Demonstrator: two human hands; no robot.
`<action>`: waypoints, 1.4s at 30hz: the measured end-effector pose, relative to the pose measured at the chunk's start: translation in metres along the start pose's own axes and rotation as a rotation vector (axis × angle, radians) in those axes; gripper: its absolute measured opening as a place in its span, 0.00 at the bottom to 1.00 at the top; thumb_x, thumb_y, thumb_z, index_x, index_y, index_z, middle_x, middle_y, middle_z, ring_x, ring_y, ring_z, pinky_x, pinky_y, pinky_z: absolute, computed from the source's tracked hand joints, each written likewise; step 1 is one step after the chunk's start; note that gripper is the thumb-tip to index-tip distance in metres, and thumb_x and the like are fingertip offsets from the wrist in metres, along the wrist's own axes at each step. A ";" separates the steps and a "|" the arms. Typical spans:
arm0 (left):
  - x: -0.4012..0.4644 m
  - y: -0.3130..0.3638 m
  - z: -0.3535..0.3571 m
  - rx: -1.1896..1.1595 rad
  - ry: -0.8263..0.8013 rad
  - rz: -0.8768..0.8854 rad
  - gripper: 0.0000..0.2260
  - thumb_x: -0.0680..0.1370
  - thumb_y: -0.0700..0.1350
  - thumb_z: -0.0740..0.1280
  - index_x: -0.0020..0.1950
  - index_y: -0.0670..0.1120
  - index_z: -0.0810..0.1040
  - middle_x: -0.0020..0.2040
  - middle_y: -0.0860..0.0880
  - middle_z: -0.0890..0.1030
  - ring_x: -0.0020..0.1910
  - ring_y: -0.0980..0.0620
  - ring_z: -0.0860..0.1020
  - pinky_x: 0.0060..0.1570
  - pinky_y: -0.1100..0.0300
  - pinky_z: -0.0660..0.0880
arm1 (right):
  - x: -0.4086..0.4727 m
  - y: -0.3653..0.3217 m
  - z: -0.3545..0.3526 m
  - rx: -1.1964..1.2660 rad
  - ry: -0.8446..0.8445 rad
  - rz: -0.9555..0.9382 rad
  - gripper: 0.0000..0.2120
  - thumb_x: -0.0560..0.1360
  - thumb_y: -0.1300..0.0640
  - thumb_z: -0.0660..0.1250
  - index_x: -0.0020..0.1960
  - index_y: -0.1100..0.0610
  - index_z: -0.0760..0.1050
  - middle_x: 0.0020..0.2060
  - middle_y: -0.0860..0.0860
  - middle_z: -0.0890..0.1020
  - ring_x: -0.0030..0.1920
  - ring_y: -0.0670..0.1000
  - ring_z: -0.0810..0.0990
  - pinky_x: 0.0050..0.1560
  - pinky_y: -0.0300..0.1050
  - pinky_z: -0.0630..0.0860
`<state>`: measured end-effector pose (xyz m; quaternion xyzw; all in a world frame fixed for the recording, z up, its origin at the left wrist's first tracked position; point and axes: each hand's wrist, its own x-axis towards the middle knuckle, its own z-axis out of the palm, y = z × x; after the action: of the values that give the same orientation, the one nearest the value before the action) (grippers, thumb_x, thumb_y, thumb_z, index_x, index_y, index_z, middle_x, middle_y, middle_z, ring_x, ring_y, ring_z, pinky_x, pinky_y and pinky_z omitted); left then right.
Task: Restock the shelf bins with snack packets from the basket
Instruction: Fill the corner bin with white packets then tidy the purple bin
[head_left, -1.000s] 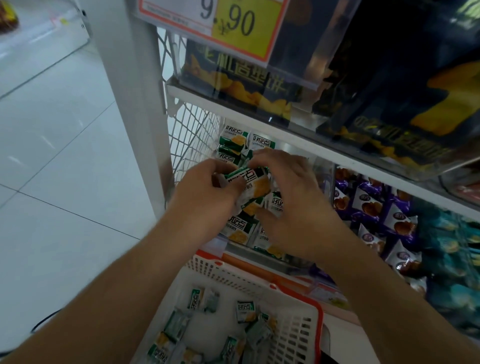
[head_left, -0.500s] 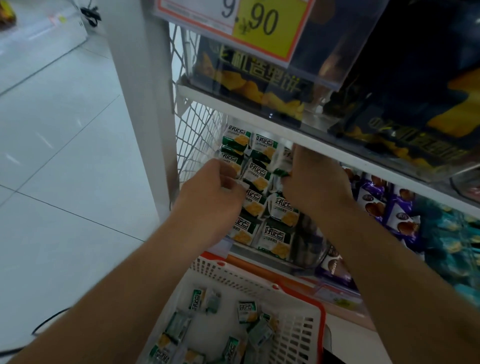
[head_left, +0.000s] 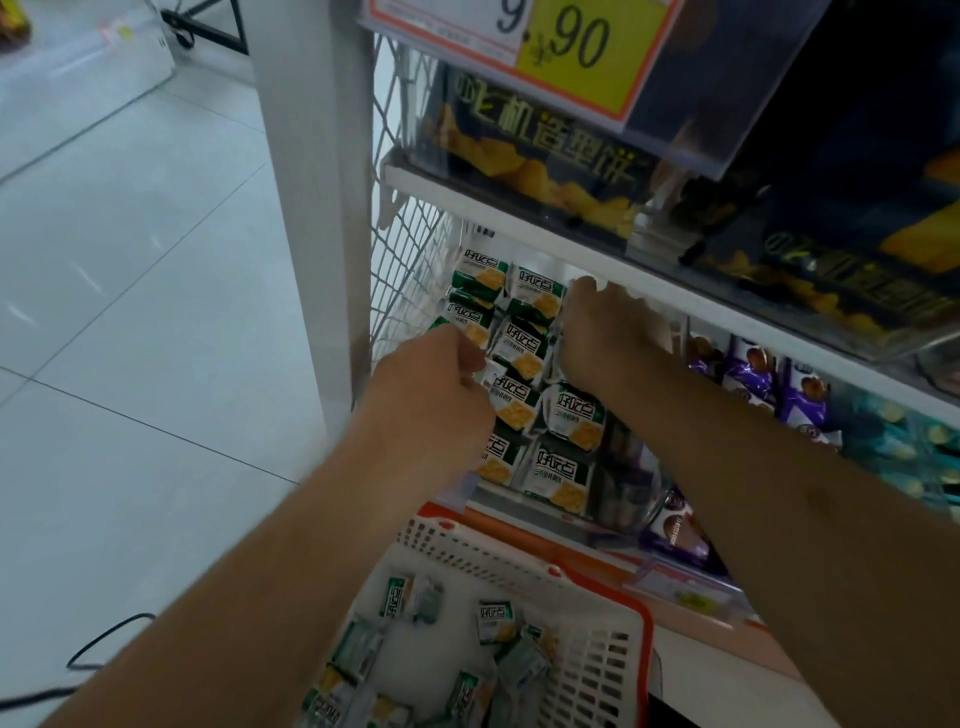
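While both hands curl on green packets (head_left: 522, 358) in bin, upper shelf (head_left: 649, 283) overhangs (purple packets (head_left: 753, 379) beside)

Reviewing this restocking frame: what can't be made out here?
- Right hand, head view: fingers hidden behind its own back; grip unclear.
- Left hand: fingertips hidden by knuckles among the green packets.
- Basket: cut off by the bottom edge; packet count unknown.
- Price sign: cropped at the top.
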<state>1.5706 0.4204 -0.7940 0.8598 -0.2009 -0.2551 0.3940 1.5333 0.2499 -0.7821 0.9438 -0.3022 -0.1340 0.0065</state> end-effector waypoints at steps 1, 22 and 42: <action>0.000 0.000 -0.002 0.036 -0.007 -0.013 0.16 0.80 0.38 0.61 0.63 0.53 0.76 0.59 0.55 0.78 0.51 0.51 0.79 0.48 0.55 0.80 | -0.003 -0.002 0.003 0.041 0.030 0.023 0.16 0.83 0.64 0.61 0.70 0.62 0.69 0.63 0.59 0.76 0.62 0.63 0.77 0.48 0.40 0.66; 0.006 -0.007 0.006 -0.115 0.024 0.004 0.15 0.82 0.51 0.67 0.69 0.58 0.73 0.59 0.57 0.80 0.50 0.58 0.81 0.48 0.57 0.80 | -0.014 0.003 0.012 1.438 -0.291 0.170 0.08 0.79 0.58 0.66 0.53 0.62 0.78 0.46 0.58 0.82 0.41 0.57 0.82 0.40 0.50 0.73; 0.005 -0.011 0.027 0.255 0.095 0.141 0.20 0.78 0.43 0.67 0.70 0.52 0.75 0.68 0.48 0.73 0.65 0.48 0.72 0.53 0.56 0.71 | -0.015 0.017 0.013 0.223 0.091 0.047 0.13 0.76 0.53 0.73 0.44 0.52 0.68 0.43 0.51 0.77 0.47 0.54 0.79 0.41 0.45 0.73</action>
<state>1.5606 0.4088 -0.8189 0.8977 -0.2729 -0.1584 0.3076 1.5087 0.2450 -0.7896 0.9365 -0.3364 -0.0564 -0.0817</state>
